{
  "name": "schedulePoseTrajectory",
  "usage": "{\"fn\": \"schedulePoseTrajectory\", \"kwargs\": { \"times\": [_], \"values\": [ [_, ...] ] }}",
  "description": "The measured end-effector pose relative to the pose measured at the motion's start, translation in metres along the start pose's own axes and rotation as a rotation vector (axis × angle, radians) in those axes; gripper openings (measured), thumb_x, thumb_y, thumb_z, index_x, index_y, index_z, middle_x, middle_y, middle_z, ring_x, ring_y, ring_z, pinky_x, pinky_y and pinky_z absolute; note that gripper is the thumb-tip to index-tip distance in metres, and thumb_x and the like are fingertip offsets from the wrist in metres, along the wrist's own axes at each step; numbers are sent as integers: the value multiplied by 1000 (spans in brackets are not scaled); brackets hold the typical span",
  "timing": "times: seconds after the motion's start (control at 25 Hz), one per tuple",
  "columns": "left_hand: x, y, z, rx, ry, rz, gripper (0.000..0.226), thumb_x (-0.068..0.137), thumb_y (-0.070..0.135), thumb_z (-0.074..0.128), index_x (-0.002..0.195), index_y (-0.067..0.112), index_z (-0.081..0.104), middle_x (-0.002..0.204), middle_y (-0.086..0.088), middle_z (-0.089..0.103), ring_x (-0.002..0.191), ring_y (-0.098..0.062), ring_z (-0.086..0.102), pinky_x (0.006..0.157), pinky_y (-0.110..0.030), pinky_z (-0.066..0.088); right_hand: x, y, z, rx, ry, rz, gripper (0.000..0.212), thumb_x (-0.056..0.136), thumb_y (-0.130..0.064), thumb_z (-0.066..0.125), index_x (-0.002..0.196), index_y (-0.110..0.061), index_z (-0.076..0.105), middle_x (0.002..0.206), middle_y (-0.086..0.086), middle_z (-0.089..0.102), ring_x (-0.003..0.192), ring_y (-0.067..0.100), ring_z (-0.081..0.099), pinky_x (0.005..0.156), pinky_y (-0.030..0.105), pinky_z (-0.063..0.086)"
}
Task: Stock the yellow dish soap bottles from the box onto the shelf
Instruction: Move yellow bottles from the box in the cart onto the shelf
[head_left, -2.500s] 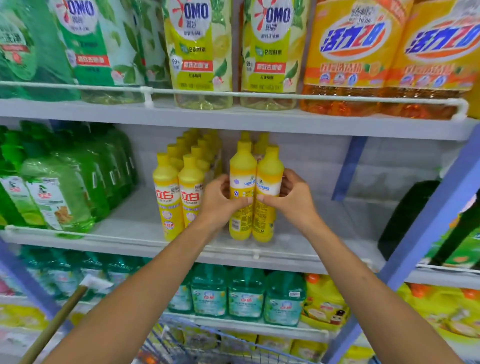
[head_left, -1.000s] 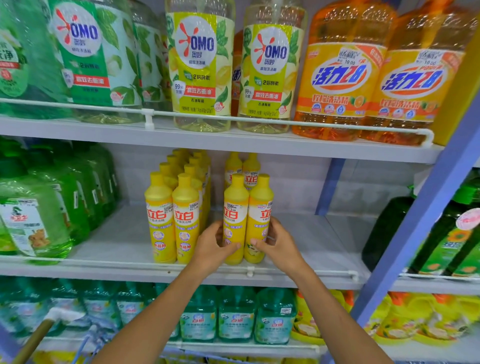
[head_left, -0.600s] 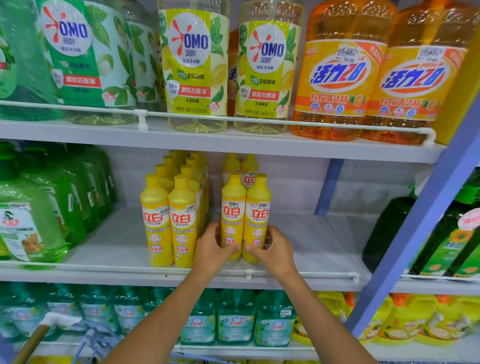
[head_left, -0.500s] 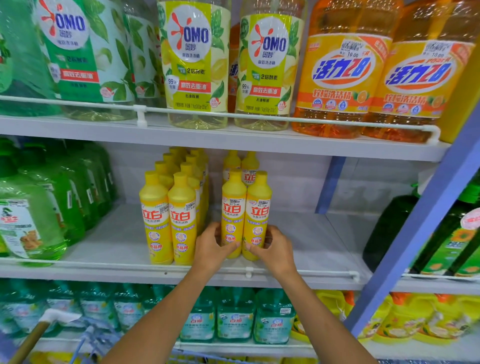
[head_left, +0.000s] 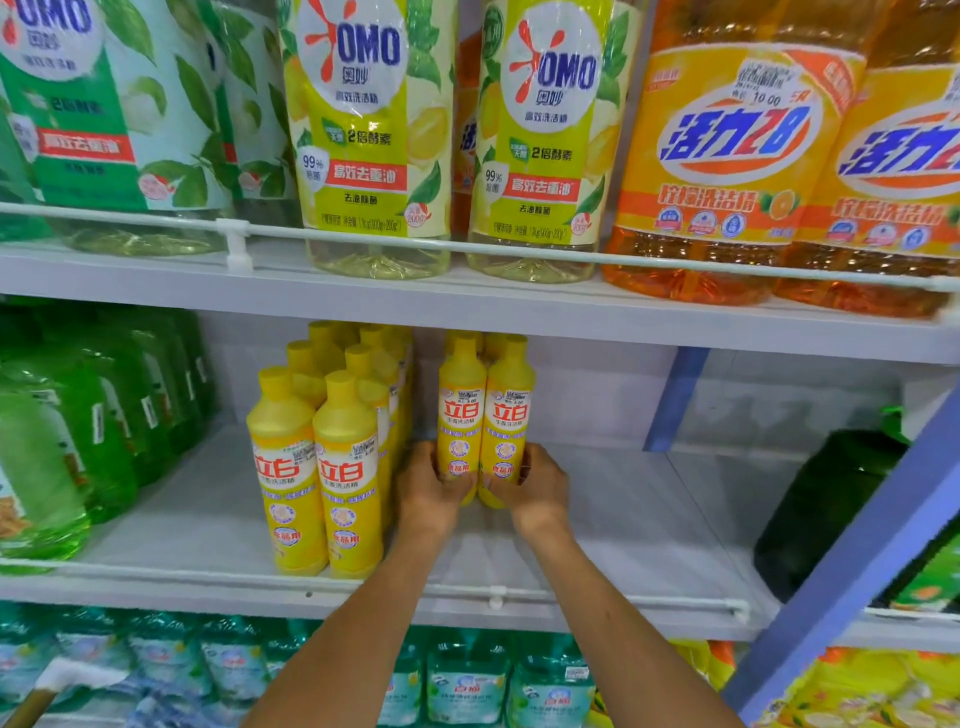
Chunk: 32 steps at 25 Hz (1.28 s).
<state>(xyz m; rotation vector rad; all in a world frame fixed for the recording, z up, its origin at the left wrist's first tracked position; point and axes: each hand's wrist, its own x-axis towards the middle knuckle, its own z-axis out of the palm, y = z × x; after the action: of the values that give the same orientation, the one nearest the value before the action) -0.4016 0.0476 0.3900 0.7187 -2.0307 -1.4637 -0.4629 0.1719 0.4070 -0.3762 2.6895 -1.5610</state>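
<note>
In the head view we take the middle shelf (head_left: 623, 519) as our landmark. Two yellow dish soap bottles (head_left: 461, 415) stand upright and pressed side by side over the middle part of this shelf, set back from its front rail (head_left: 571, 597), with red characters on their labels turned to us. The left hand (head_left: 431, 488) holds the lower part of the left bottle of the pair, its fingers curled round the bottle. The right hand (head_left: 530, 483) holds the lower part of the right bottle in the same way, fingers closed round it. The hands hide most of the bases, so we cannot tell if the bottles already rest on the shelf board.

On the same shelf, just left of the pair, a double row of the same yellow bottles (head_left: 317, 467) runs from the front rail to the back wall. More caps show behind the held pair. At the left end of the shelf stand green bottles (head_left: 78, 441). At its right end is a dark green bottle (head_left: 831, 509), behind a blue post (head_left: 857, 545). Above the shelf are large OMO bottles (head_left: 371, 130) and orange bottles (head_left: 727, 156). Below it are teal bottles (head_left: 467, 680).
</note>
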Motion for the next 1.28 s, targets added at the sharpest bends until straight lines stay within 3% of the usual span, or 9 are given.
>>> {"fn": "schedulePoseTrajectory", "kwargs": {
  "times": [0.24, 0.36, 0.48, 0.8, 1.04, 1.28],
  "values": [
    [19, 0, 8, -10, 33, 10, 46, 74, 16, 87, 112, 11, 61, 105, -2, 69, 90, -18, 66, 79, -31, 53, 19, 2, 11, 1, 50, -38, 51, 68, -41, 88, 110, -21, 68, 109, 2, 75, 96, 22, 72, 87, 37, 59],
    [27, -4, 11, -12, 37, 12, 46, 73, 16, 88, 111, 12, 62, 107, -4, 71, 92, -20, 68, 82, -36, 57, 24, 5, 14, 35, 51, -59, 52, 65, -44, 88, 109, -22, 68, 107, 1, 75, 93, 20, 72, 85, 39, 60],
    [36, -11, 14, -15, 49, 34, 44, 71, 15, 88, 106, 11, 62, 106, -10, 73, 93, -25, 71, 82, -43, 59, 29, 5, 14, 41, 53, -95, 51, 68, -36, 91, 109, -16, 69, 107, 4, 75, 94, 22, 72, 80, 29, 55],
    [48, -19, 21, -50, 65, 71, 42, 73, 16, 87, 107, 13, 61, 105, -7, 73, 93, -23, 71, 84, -46, 60, 37, 7, 22, 26, 86, -102, 48, 72, -37, 87, 112, -19, 68, 109, 2, 75, 96, 21, 71, 79, 26, 51],
    [50, -22, 22, -63, 73, 81, 44, 73, 19, 88, 107, 15, 61, 105, -5, 73, 93, -21, 70, 84, -43, 60, 36, 6, 23, 11, 97, -103, 48, 74, -40, 86, 115, -20, 68, 110, -1, 74, 96, 17, 69, 67, 12, 40],
    [53, -16, 19, -10, 36, 53, 49, 71, 23, 90, 110, 13, 63, 111, -8, 73, 97, -25, 70, 87, -46, 59, 37, 3, 19, -34, 60, -123, 50, 73, -43, 86, 113, -19, 69, 108, 1, 74, 94, 20, 70, 77, 23, 48]
  ]
}}
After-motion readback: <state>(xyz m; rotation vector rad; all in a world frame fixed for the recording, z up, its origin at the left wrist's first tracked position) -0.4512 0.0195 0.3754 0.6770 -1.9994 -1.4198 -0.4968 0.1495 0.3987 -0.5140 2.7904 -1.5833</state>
